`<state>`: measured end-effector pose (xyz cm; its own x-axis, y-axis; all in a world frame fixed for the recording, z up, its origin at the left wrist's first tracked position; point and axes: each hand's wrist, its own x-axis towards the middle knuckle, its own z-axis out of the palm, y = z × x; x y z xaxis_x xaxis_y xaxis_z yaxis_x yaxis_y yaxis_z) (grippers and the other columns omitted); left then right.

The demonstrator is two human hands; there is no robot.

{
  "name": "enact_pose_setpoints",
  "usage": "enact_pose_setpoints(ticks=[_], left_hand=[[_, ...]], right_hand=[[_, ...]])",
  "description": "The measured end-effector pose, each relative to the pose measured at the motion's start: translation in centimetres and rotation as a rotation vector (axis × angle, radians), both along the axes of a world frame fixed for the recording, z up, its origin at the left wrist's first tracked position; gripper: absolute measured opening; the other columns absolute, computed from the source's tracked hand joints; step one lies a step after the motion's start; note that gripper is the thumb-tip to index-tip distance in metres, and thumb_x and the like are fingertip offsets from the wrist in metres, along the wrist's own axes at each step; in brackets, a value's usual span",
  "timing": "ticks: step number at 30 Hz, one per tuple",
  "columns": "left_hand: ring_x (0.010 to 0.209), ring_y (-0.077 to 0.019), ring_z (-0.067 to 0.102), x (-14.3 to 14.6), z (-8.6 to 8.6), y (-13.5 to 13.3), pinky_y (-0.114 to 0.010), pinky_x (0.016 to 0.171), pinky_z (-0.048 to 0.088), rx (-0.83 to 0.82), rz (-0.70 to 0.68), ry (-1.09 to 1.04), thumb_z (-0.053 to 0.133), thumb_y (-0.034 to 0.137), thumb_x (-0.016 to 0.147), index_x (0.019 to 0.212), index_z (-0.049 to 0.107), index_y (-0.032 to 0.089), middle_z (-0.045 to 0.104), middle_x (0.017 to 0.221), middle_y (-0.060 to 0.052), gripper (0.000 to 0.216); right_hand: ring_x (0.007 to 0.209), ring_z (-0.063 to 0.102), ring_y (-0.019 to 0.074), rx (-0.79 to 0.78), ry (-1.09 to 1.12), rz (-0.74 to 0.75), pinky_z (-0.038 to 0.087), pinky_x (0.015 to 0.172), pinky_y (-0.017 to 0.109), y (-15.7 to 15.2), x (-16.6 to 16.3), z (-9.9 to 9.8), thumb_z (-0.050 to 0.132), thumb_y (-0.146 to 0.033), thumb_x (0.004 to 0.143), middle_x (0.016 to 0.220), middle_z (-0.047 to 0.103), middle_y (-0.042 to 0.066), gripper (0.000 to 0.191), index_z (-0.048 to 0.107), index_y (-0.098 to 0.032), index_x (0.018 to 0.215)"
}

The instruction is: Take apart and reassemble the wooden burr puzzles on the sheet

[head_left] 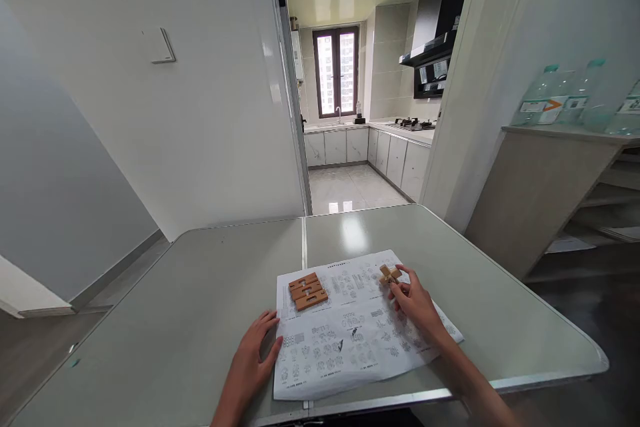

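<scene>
A printed instruction sheet point(350, 340) lies on the grey-green table point(190, 320) in front of me. My left hand point(255, 357) rests flat and open on the sheet's left edge. My right hand point(413, 300) is closed on a small crossed wooden puzzle piece point(389, 274) at the sheet's far right. Three loose wooden puzzle bars point(307, 290) lie side by side on the sheet's far left part, apart from both hands.
A seam point(303, 240) divides the table's two halves. A white wall stands beyond the table on the left, and a doorway opens into a kitchen point(360, 147). A counter point(560, 140) with plastic water bottles point(550, 97) stands at the right.
</scene>
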<state>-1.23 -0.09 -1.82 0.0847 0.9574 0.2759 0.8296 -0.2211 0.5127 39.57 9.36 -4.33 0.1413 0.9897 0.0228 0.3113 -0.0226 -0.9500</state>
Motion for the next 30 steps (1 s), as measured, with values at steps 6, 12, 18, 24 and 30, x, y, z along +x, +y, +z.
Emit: enact_pose_setpoints(ticks=[6,12,18,24,30], left_hand=[[0.141,-0.0311,0.054,-0.1,0.0,0.0,-0.055,0.117,0.046,0.009,0.003,0.007,0.056,0.045,0.097,0.128,0.069,0.028,0.063,0.147,-0.007,0.037],[0.140,-0.0301,0.054,-0.1,-0.2,0.0,-0.053,0.117,0.046,0.019,0.008,0.011,0.057,0.045,0.096,0.126,0.070,0.028,0.063,0.146,-0.006,0.036],[0.141,-0.0315,0.054,-0.3,-0.3,0.2,-0.055,0.118,0.044,-0.003,0.009,-0.030,0.058,0.045,0.096,0.125,0.070,0.027,0.064,0.145,-0.008,0.037],[0.123,-0.0310,0.066,2.3,3.0,-1.4,-0.051,0.108,0.052,-0.015,0.085,-0.229,0.055,0.050,0.097,0.123,0.070,0.028,0.071,0.131,-0.009,0.037],[0.117,-0.0329,0.067,9.0,4.6,-2.7,-0.049,0.107,0.049,-0.273,-0.156,-0.707,0.057,0.067,0.093,0.130,0.066,0.026,0.073,0.127,-0.013,0.057]], right_hand=[[0.056,0.067,0.0237,0.051,-0.135,-0.002,0.046,0.060,0.033,0.3,-0.1,-0.2,0.061,-0.056,0.085,0.057,0.068,-0.007,0.077,0.040,-0.020,0.149],[0.068,0.069,0.0278,0.019,-0.224,0.009,0.043,0.064,0.032,1.4,0.2,-0.4,0.060,-0.059,0.086,0.053,0.068,-0.004,0.077,0.044,-0.014,0.147],[0.053,0.058,0.0206,0.096,-0.239,-0.035,0.038,0.057,0.029,0.5,-0.5,1.5,0.068,-0.058,0.080,0.048,0.056,-0.008,0.050,0.066,-0.022,0.115],[0.046,0.042,0.0124,0.171,-0.115,0.282,0.036,0.053,0.025,-4.4,-3.0,4.5,0.068,-0.053,0.086,0.052,0.042,-0.011,0.057,0.062,-0.017,0.131],[0.046,0.045,0.0098,0.202,-0.161,0.528,0.042,0.059,0.023,-9.5,-6.8,6.8,0.077,-0.032,0.078,0.051,0.049,-0.013,0.064,0.058,-0.021,0.138]])
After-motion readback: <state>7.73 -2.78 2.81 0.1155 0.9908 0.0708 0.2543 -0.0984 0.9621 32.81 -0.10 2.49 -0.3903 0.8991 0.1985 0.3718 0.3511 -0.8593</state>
